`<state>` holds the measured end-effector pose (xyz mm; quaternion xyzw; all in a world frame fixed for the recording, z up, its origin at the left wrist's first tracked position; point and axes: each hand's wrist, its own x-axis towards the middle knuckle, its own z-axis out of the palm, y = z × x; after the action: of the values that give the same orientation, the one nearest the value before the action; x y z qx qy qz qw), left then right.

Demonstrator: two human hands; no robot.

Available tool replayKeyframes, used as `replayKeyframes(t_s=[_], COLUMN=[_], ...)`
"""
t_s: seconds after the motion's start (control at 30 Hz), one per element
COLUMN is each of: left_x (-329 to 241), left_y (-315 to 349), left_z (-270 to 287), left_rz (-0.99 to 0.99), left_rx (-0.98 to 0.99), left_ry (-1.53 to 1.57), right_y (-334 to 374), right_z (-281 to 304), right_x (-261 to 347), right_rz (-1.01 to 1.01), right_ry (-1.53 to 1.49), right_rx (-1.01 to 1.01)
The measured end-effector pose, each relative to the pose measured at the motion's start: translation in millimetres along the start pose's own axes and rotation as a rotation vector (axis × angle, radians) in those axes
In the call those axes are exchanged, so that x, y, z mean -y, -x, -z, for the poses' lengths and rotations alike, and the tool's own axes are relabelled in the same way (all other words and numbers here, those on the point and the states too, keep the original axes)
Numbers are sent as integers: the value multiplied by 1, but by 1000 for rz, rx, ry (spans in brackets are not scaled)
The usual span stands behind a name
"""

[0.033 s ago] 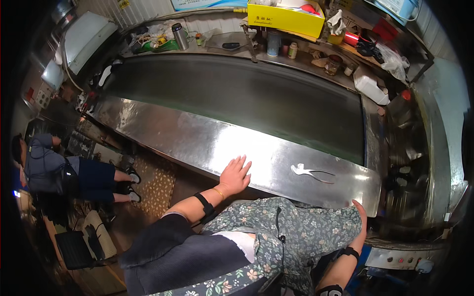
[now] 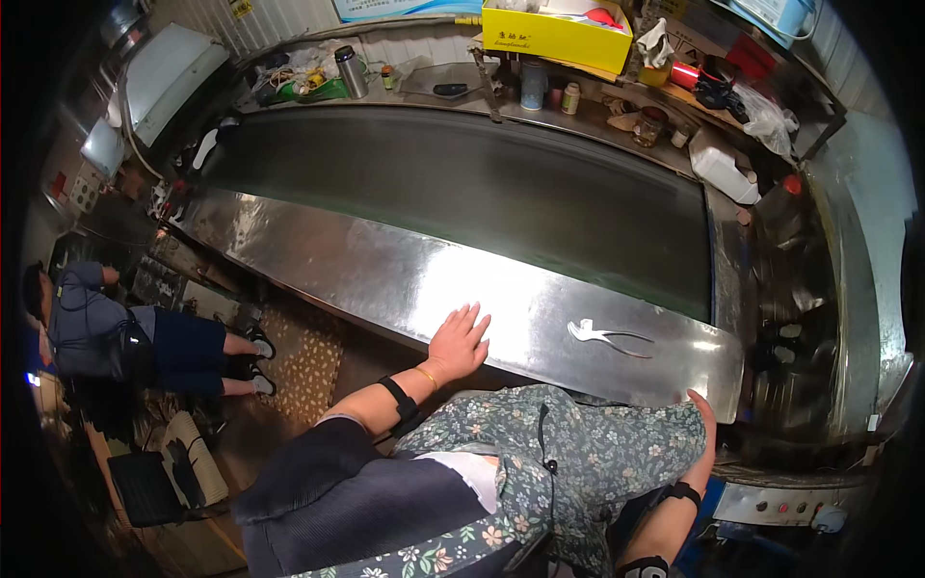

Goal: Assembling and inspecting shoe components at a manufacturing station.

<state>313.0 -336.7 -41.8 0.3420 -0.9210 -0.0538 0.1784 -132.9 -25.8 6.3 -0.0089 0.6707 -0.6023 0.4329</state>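
My left hand [image 2: 460, 344] lies flat on the shiny metal ledge [image 2: 356, 255], fingers stretched out and nothing in them. At the ledge's near right corner, my right hand [image 2: 706, 416] rests by the edge with one digit stretched out. The flowered apron hides most of its other fingers. Between the hands, nearer the right one, pliers [image 2: 609, 337] with pale jaws and slim curved handles lie on the metal. Beyond the ledge stretches a wide dark belt [image 2: 462, 183]; no hand touches it.
A person [image 2: 135, 332] stands at the far left. On the back shelf are a steel flask [image 2: 352, 72], a yellow box [image 2: 557, 37], a glass jar [image 2: 650, 125] and a white jug [image 2: 725, 167]. A control panel [image 2: 785, 506] sits low at right, a chair [image 2: 193, 458] at lower left.
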Motion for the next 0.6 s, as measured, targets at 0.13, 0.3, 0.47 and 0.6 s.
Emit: replayKeyframes(t_s=[0.13,0.3,0.47,0.6], left_x=[0,-1,2,2], left_y=[1,1,0,0], left_z=[-2,-2,-7,-6], left_rz=[-1,1,-22,-3], left_rx=[-14,-32,-49,-55], left_ry=[-7,-5,-3,-14], right_y=[-3,10,7,20], right_z=[6,-4,3,-7], right_x=[-5,-3,0,4], right_rz=[8,56,59,64], right_ry=[14,-60,-66,-129], right_rx=[0,-16,45,56])
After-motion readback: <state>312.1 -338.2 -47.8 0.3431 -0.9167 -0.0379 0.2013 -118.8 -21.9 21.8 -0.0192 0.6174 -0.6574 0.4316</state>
